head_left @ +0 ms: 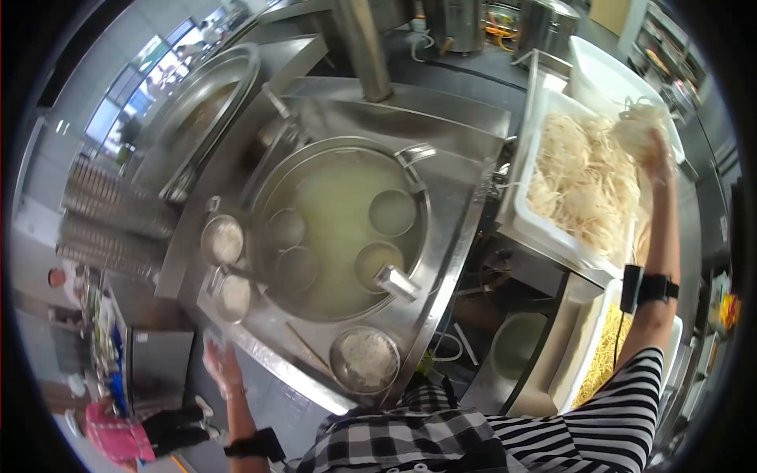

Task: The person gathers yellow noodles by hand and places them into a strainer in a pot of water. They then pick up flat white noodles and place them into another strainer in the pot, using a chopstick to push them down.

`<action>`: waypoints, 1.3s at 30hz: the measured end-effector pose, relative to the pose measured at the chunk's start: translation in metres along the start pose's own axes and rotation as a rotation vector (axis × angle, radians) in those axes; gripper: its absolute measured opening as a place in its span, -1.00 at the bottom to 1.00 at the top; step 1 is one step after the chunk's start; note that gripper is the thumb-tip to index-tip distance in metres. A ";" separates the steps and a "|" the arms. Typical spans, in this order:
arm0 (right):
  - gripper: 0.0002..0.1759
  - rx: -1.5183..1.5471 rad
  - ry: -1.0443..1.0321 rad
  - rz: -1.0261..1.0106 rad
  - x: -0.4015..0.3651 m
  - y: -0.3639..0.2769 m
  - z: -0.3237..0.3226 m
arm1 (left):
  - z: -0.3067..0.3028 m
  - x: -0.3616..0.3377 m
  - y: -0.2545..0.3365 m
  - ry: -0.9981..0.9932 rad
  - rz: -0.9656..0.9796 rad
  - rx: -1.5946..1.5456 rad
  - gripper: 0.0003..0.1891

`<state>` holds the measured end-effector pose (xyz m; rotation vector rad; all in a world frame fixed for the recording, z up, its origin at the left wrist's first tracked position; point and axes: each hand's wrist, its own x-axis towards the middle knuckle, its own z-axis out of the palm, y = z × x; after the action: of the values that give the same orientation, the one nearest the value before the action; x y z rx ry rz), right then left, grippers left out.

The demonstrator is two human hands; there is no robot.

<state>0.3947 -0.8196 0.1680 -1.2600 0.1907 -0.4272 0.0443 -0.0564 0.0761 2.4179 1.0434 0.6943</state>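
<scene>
Here's the right arm at full stretch, striped sleeve (pixel 613 402) at the shoulder, dark wrist strap (pixel 659 288) buckled on, forearm running straight up past the near right side of the noodle tub (pixel 523 197). And at the end of it, the right hand (pixel 658 158), fingers clamped around a bundle of white noodles (pixel 635 131), up at that tub's far right corner, right by the rim of the second white tub (pixel 591 65). Strands dangle loose over the top!

Across to the left hand (pixel 224 368): forearm upright, elbow low, palm raised in a clear glove, fingers loosely apart, hanging just off the left edge of the steel bench (pixel 438 303). Nearest to it, the lower noodle strainer (pixel 233 299) sits by that left edge, with the upper strainer (pixel 223 240) just beyond. A noodle-filled bowl (pixel 365 359) holds the near corner, and the big pot (pixel 344 143) of cloudy liquid fills the middle.
</scene>
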 end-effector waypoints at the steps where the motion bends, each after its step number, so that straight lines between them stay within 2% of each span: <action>1: -0.59 -0.027 -0.070 0.050 0.012 0.002 -0.020 | -0.001 0.007 0.023 0.010 0.088 0.063 -0.48; 2: -0.59 -0.055 -0.139 0.097 0.021 0.003 -0.033 | 0.019 0.033 -0.017 0.097 0.427 -0.048 -0.46; 3: -0.61 -0.015 -0.250 0.091 -0.006 -0.003 -0.013 | 0.011 0.037 0.035 0.041 0.445 0.037 -0.36; 5: -0.60 0.039 -0.258 0.116 -0.058 -0.017 0.054 | 0.024 0.065 0.062 0.095 0.774 0.246 -0.27; 6: -0.58 0.091 -0.243 0.137 -0.074 -0.021 0.075 | 0.028 0.074 0.070 0.012 0.775 0.370 -0.29; 7: -0.57 0.124 -0.314 0.117 -0.081 -0.014 0.084 | 0.031 0.082 0.078 -0.072 0.775 0.490 -0.31; 9: -0.59 0.206 -0.307 0.122 -0.122 -0.008 0.123 | 0.050 0.109 0.079 -0.408 0.436 0.446 -0.47; 10: -0.62 0.287 -0.291 0.129 -0.148 -0.007 0.146 | 0.059 0.120 0.074 -0.406 0.434 0.440 -0.47; 12: -0.61 0.391 -0.621 0.195 -0.188 -0.002 0.189 | 0.071 0.133 0.063 -0.413 0.397 0.396 -0.58; 13: -0.61 0.364 -0.614 0.220 -0.210 0.000 0.215 | 0.068 0.130 0.061 -0.407 0.396 0.387 -0.58; 15: -0.62 0.342 -0.603 0.227 -0.245 0.017 0.258 | 0.056 0.113 0.065 -0.076 0.602 0.074 -0.68; 16: -0.63 0.343 -0.601 0.213 -0.259 0.034 0.274 | 0.045 0.105 0.072 -0.075 0.593 0.072 -0.68; 18: -0.61 0.477 -0.768 0.272 -0.285 0.066 0.311 | 0.021 0.095 0.089 0.048 0.599 0.112 -0.71; 20: -0.56 0.259 -0.590 0.306 -0.338 0.062 0.367 | 0.011 0.095 0.090 0.132 0.669 0.025 -0.72; 21: -0.53 -0.025 -0.629 0.195 -0.341 0.097 0.381 | 0.005 0.093 0.094 0.124 0.628 0.023 -0.77; 23: -0.53 0.107 -0.725 0.032 -0.367 0.152 0.413 | -0.001 0.090 0.095 0.115 0.576 -0.001 -0.81; 25: -0.46 -1.321 -1.022 -0.327 -0.379 0.176 0.424 | -0.002 0.084 0.097 0.125 0.568 -0.035 -0.80; 27: -0.52 -1.623 -1.307 -0.376 -0.391 0.205 0.415 | 0.001 0.082 0.095 0.105 0.530 -0.055 -0.77; 29: -0.61 -1.615 -1.418 -0.040 -0.410 0.142 0.412 | 0.012 0.080 0.088 0.051 0.474 -0.046 -0.77; 30: -0.61 -1.620 -1.415 -0.038 -0.415 0.143 0.403 | 0.018 0.079 0.084 -0.009 0.420 -0.030 -0.76; 32: -0.62 -1.511 -1.384 -0.222 -0.418 0.147 0.374 | 0.031 0.080 0.082 0.012 0.461 -0.061 -0.77; 33: -0.62 -1.518 -1.379 -0.217 -0.420 0.146 0.361 | 0.037 0.080 0.084 -0.007 0.456 -0.063 -0.78; 35: -0.59 -1.370 -1.349 -0.084 -0.422 0.143 0.337 | 0.045 0.082 0.092 -0.059 0.448 -0.073 -0.79; 36: -0.59 -1.373 -1.347 -0.081 -0.424 0.139 0.324 | 0.055 0.085 0.092 -0.062 0.449 -0.075 -0.79; 38: -0.60 -1.153 -1.302 0.008 -0.431 0.132 0.296 | 0.085 0.089 0.084 -0.065 0.526 -0.078 -0.79; 39: -0.60 -1.155 -1.298 0.012 -0.434 0.137 0.282 | 0.093 0.086 0.082 -0.145 0.569 -0.050 -0.82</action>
<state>0.1335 -0.3597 0.0833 -2.4005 -0.7742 0.6875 0.1951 -0.0596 0.0721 2.6855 0.2667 0.6908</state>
